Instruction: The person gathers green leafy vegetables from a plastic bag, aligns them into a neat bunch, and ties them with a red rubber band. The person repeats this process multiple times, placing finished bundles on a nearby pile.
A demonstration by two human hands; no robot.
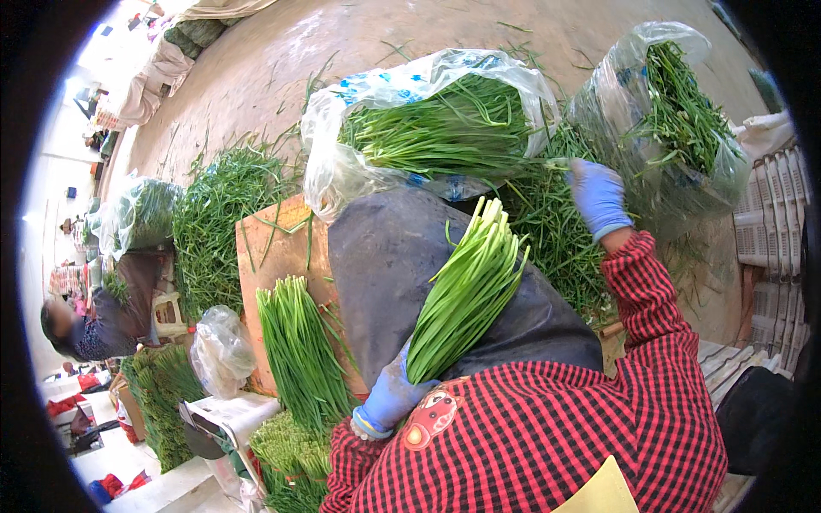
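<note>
My left hand point(392, 391), in a blue glove, grips a bunch of Chinese chives point(468, 288) by its leafy end. The pale cut ends point up and away from me, and the bunch rests over the dark apron point(391, 269) on my lap. My right hand point(598, 195), also gloved in blue, is stretched out to the right with curled fingers. A few pale chive strands point(555, 165) show at its fingertips, beside an open plastic bag point(330, 163) full of chives point(442, 131). Left of my lap, another chive bunch point(301, 346) lies on a board point(272, 247).
Loose chive leaves are heaped at left point(224, 211) and right point(555, 243). A second filled bag point(606, 115) stands at the far right, near stacked plastic crates point(770, 211). Stacked bunches point(288, 449) lie at lower left. A person point(102, 320) sits farther left, near a stool point(168, 314).
</note>
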